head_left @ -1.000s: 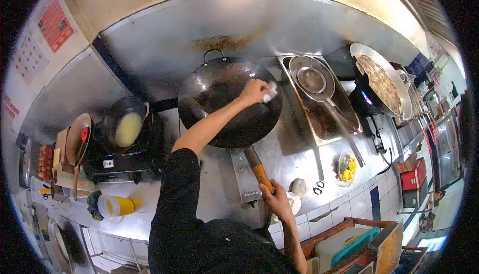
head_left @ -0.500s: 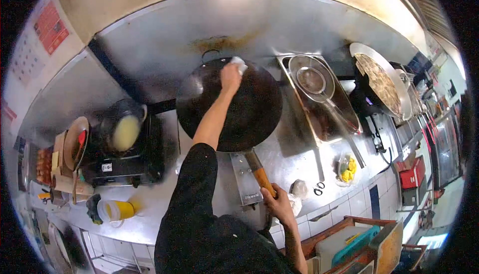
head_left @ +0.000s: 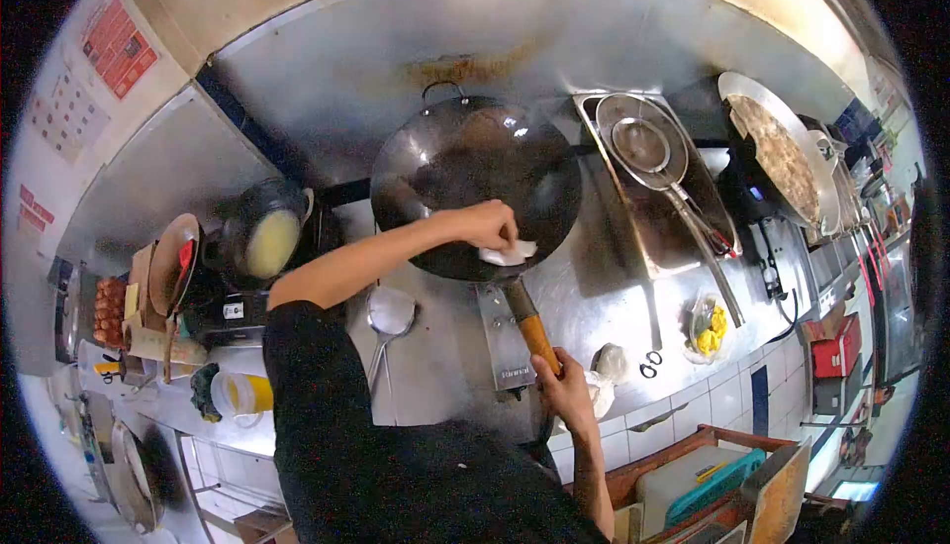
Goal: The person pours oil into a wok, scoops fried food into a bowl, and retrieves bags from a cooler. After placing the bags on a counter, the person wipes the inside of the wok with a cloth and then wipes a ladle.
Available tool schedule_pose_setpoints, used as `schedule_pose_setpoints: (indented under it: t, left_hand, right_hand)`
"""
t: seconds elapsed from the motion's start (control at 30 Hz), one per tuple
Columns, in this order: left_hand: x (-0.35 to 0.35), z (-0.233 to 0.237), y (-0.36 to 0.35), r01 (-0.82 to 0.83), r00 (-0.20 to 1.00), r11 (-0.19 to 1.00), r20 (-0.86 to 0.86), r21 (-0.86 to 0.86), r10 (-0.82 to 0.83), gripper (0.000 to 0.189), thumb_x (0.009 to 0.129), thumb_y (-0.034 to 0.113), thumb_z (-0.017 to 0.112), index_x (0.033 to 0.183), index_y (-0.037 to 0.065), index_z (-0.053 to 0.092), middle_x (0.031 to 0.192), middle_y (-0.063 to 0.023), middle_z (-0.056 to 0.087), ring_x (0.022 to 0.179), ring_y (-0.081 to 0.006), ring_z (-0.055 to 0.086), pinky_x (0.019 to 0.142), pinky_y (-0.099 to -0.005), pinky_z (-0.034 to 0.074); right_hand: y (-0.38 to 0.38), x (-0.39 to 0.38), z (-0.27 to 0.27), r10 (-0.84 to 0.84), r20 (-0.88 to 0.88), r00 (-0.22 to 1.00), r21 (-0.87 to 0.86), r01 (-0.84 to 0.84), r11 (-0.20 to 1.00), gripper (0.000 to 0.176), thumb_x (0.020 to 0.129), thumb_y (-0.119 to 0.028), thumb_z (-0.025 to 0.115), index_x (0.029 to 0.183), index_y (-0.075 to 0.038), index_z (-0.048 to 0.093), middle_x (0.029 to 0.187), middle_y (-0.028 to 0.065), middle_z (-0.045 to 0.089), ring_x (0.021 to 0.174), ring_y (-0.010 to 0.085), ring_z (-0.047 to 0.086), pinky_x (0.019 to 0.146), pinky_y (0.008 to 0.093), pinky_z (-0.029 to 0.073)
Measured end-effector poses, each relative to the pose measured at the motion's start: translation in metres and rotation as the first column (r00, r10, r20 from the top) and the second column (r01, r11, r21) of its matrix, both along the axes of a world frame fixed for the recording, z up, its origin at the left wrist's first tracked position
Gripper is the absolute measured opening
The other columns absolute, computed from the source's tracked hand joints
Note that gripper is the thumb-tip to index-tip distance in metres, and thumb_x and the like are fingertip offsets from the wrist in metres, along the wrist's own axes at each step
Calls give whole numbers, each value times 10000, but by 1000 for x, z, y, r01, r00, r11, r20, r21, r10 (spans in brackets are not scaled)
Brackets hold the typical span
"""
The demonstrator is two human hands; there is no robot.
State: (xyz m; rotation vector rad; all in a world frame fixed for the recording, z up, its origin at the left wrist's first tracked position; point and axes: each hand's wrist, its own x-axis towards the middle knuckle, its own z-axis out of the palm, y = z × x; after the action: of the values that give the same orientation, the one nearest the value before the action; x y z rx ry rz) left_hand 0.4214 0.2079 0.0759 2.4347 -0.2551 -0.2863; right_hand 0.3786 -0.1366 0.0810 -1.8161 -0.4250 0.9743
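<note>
A large dark wok [head_left: 465, 163] stands in the middle of the steel counter, with a loop handle on its far rim. My left hand [head_left: 490, 224] is pinched on a white cloth [head_left: 507, 254], pressing it against the wok's near inner side. The wok's wooden handle [head_left: 532, 331] points toward me, and the fingers of my right hand [head_left: 567, 391] are wrapped around its end. A steel ladle or small strainer [head_left: 391, 311] lies on the counter left of the wok.
Round strainers [head_left: 640, 143] rest over a rectangular steel tray [head_left: 658, 252] on the right, near a wide food-filled pan [head_left: 777, 153]. A bowl of yellow pieces [head_left: 709, 331] sits nearer. At left are a pot with pale yellow contents [head_left: 273, 245] and a tub [head_left: 242, 395].
My left hand has moved with the cloth from the wok's far side to its near side. My right hand remains on the handle. The ladle or strainer at left has come into view.
</note>
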Motion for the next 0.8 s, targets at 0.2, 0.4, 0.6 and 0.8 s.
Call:
schedule_pose_setpoints:
  t: [0.2,0.4,0.6,0.8]
  left_hand:
    - [-60,29,66,24,957,702,-219,712,189,158,643,167,725,735,42,697,755,-172,670,732,-334,659,654,-423,520]
    - [-56,18,149,-222,971,496,146,839,187,91,753,59,592,755,21,675,824,-174,668,808,-345,665,711,-437,544]
    - [6,11,190,-391,921,391,353,833,166,99,756,66,588,804,71,674,886,-134,670,851,-277,650,734,-381,541]
    - [21,-4,179,-260,966,346,248,901,81,110,739,63,608,815,42,684,877,-147,666,889,-313,645,714,-393,545]
  right_hand:
    - [3,0,14,5,-6,1000,16,-5,1000,372,897,-329,616,1035,13,572,629,4,523,522,81,470,466,251,377]
    - [1,0,1,2,7,1000,6,-2,1000,333,907,-303,607,1007,12,569,630,-9,505,541,67,458,477,232,359]
    - [3,0,8,-5,13,1000,1,5,1000,328,903,-299,609,1002,12,577,645,-3,525,572,75,481,514,234,383]
    - [4,1,22,3,-9,1000,-19,-3,1000,389,898,-327,612,1046,29,570,678,17,553,606,95,509,545,248,406]
